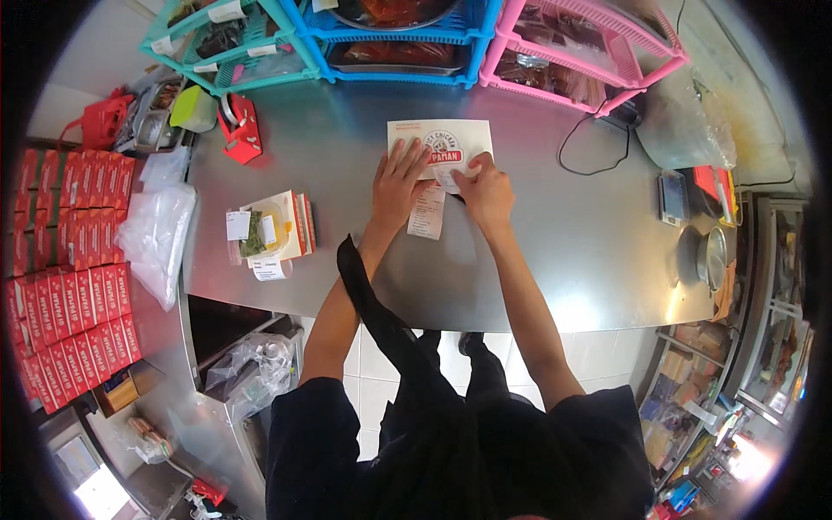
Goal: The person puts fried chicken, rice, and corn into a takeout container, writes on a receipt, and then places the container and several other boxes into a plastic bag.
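**Bag and slip, mid-tabletop**

Paper bag (439, 143) lies flat, long axis side to side, just beyond both hands. I see the left hand (397, 184) spread flat on its near-left edge; the right hand (485, 192) pinches a slip (447, 178) against it. Receipt (426, 212) between the wrists. Box (276, 227) well left; baskets (399, 39) behind.

Sitting on the steel counter (563, 243): 3 plastic rack baskets along back edge, 1 teal (227, 43), 1 blue (399, 39), 1 pink (589, 52); 1 paper bag (455, 139) + 1 receipt (426, 215) mid-counter; 1 red tape dispenser (242, 130) nr back-left corner; 2 hands working
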{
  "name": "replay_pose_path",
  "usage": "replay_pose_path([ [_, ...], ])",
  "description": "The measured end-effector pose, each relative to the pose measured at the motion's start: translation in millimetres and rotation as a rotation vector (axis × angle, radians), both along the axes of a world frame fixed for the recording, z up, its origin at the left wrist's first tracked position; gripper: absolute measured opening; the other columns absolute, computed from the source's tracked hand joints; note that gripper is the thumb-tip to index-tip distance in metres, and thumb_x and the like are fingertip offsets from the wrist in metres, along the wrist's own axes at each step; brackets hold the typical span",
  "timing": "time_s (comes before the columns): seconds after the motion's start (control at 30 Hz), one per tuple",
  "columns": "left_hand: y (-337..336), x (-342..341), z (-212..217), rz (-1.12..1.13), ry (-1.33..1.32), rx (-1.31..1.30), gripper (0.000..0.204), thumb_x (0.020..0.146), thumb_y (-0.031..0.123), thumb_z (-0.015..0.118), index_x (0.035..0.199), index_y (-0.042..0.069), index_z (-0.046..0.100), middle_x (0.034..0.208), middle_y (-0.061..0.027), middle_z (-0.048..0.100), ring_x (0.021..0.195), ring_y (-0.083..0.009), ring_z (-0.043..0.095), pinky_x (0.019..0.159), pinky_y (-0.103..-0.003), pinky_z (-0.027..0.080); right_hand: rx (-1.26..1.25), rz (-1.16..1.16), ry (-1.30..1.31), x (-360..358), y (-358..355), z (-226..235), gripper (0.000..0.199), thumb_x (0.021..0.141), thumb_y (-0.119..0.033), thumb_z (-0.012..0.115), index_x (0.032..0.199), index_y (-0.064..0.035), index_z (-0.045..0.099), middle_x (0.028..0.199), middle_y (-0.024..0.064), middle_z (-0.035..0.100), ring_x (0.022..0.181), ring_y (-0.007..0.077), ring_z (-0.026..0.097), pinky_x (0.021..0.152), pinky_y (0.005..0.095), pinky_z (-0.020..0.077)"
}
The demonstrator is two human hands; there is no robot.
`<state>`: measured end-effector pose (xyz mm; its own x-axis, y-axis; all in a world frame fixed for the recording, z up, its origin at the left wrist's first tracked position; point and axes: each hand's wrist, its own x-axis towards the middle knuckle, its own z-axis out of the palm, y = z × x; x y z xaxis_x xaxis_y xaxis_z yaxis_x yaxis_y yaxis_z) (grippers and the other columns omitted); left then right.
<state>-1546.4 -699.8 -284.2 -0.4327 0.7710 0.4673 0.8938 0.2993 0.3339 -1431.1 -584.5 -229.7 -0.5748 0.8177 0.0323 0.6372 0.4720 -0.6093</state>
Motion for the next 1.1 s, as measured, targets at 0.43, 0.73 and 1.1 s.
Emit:
replay_pose_path([
  [0.43, 1.3, -0.1, 4.6, -0.022, -0.02, -0.018, 0.065, 0.066, 0.02, 0.067, 0.127, 0.021, 0.046, 0.135, -0.0019, 0.04, 0.125, -0.0273, 0.036, 0.097, -0.046, 0.035, 0.367, 0.679, 0.271, -0.4, 18.7, -20.8, 0.012, 0.065, -0.016, 0.07, 0.076, -0.0164, 0.068, 0.083, -0.0059, 0.06, 0.084, 0.0147, 0.051, 0.073, 0.0329, 0.0365],
  [0.73, -0.1, -0.9, 13.3, -0.021, -0.073, -0.116, 0.071, 0.065, 0.019, 0.071, 0.13, 0.021, 0.042, 0.138, 0.0018, 0.035, 0.128, -0.0237, 0.03, 0.1, -0.044, 0.034, 0.531, 0.604, 0.376, 20.5, 41.8, -27.8, 0.017, 0.066, -0.019, 0.071, 0.083, -0.0171, 0.068, 0.102, -0.0062, 0.058, 0.091, 0.0168, 0.05, 0.077, 0.0357, 0.0353],
  [1.1, 0.7, 1.1, 13.3, -0.013, -0.108, -0.173, 0.069, 0.068, 0.02, 0.068, 0.131, 0.022, 0.04, 0.138, 0.0005, 0.035, 0.128, -0.026, 0.029, 0.102, -0.046, 0.031, 0.46, 0.748, 0.389, 10.5, 42.2, -16.7, 0.014, 0.063, -0.019, 0.071, 0.075, -0.018, 0.067, 0.09, -0.0072, 0.057, 0.089, 0.0149, 0.049, 0.077, 0.0368, 0.0344],
])
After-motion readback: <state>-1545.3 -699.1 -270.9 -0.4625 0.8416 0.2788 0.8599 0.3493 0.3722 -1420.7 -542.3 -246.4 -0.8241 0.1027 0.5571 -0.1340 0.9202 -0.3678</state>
